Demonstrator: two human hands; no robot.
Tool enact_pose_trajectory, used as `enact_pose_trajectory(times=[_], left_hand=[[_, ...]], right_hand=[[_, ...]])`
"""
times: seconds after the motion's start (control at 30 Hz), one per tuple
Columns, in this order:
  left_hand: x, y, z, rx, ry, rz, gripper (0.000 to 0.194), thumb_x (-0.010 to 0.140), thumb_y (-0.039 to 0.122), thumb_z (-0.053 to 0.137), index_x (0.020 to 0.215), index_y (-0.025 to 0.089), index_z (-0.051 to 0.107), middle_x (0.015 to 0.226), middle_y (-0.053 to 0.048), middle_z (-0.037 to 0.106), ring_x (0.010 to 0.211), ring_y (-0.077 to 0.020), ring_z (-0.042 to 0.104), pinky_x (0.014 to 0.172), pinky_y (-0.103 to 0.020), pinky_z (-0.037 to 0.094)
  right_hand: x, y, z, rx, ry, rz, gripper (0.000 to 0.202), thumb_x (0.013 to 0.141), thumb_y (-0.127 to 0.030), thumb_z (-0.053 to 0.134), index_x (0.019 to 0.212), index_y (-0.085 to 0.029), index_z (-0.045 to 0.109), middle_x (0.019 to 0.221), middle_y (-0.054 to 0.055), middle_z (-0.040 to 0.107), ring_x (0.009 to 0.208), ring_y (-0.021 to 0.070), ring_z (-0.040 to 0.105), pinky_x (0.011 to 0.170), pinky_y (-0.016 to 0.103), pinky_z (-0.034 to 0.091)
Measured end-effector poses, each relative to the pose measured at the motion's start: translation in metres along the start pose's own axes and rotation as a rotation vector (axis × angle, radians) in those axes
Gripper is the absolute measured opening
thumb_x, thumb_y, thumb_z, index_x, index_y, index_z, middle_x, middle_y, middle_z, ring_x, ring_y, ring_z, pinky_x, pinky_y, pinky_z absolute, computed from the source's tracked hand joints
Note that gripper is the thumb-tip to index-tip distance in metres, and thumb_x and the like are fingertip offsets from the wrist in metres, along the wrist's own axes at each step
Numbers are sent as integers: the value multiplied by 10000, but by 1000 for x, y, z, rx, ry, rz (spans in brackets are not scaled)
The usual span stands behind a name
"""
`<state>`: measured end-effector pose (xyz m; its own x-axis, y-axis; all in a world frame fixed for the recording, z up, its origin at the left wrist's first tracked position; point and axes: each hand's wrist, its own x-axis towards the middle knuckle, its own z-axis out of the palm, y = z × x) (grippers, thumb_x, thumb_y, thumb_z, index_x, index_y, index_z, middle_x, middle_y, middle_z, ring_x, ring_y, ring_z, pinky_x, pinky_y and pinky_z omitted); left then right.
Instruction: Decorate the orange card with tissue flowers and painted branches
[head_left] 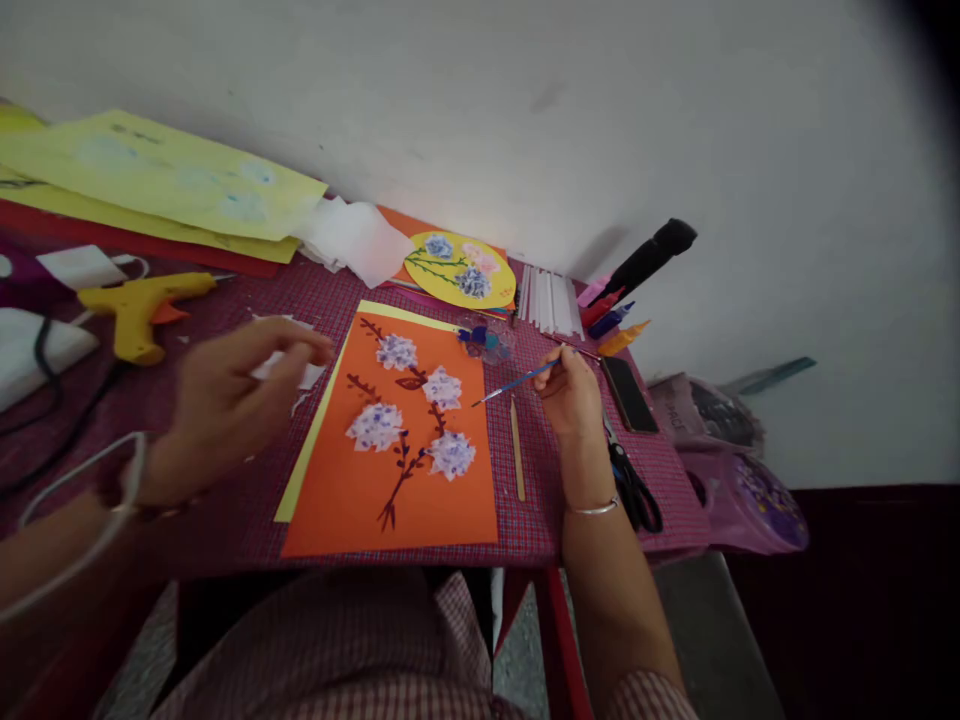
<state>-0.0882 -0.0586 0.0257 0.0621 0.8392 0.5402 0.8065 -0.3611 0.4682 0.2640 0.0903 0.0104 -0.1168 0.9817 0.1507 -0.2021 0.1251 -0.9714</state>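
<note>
My right hand [568,395] is closed round a thin blue paintbrush [521,381], its tip pointing left over the right side of an orange sheet [442,515]. On that sheet are several crumpled white-and-purple flowers [377,427] with dark painted stems. My left hand [244,390], smeared by motion, hovers left of the sheet near some white paper scraps [289,372]; its fingers are bent, and whether they hold anything does not show. A paint palette [486,340] with blue paint sits beyond the sheet's top right corner. A flat wooden stick [518,450] lies between the sheet and my right hand.
A yellow glue gun [142,305] with its cord lies at left. Yellow papers [187,185], white tissue [352,238] and a yellow oval flower card [459,270] line the wall side. Glue sticks [550,303], paint tubes [624,338], a phone [628,395] and black-handled scissors [636,487] are at right.
</note>
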Motion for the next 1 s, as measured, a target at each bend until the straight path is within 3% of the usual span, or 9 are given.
enact_pose_trajectory(times=[0.07,0.17,0.27,0.4,0.6,0.77,1.0], left_hand=[[22,0,18,-67,-56,66,338,1061,240,349,963,151,659,861,1,687,789,-106,627,714,-247,485],[36,-8,33,-59,-204,283,356,1052,213,352,918,167,678,865,-18,715,806,-122,635,738,-269,475],[30,-23,37,-20,-133,413,371,1040,257,373,806,191,653,768,-24,679,719,-148,590,681,-303,447],[17,-32,36,-83,-90,317,343,1023,176,358,752,210,565,693,-3,593,679,-149,532,660,-293,428],[12,-19,36,-378,-67,166,336,1030,197,302,701,246,350,614,47,404,568,-140,406,560,-286,350],[16,-15,27,-374,-46,207,307,1058,273,276,779,248,401,652,40,473,619,-148,468,595,-283,393],[20,-25,25,-279,-12,177,329,1073,305,271,806,243,452,690,20,529,648,-152,510,601,-298,400]], right_hand=[[-6,-2,6,-7,-20,31,305,855,-525,672,775,-241,595,548,-57,588,459,115,527,570,280,536],[-15,-8,28,-71,-91,88,296,873,-512,649,780,-235,602,570,-40,615,482,125,560,557,275,518],[-21,-11,57,-125,-130,95,251,894,-461,632,795,-230,631,586,-26,630,512,136,582,548,274,497],[-25,-6,82,-186,-126,0,219,944,-410,589,829,-237,658,629,-16,636,580,156,615,618,305,520],[-36,6,87,-230,-219,-50,230,989,-378,547,855,-232,663,675,-13,655,625,162,638,643,315,521],[-43,1,84,-417,-322,-114,220,1006,-314,532,896,-227,701,758,7,684,677,158,650,649,306,510],[-55,-7,83,-439,-239,-276,218,999,-264,497,910,-238,694,813,33,687,787,197,678,723,362,540]])
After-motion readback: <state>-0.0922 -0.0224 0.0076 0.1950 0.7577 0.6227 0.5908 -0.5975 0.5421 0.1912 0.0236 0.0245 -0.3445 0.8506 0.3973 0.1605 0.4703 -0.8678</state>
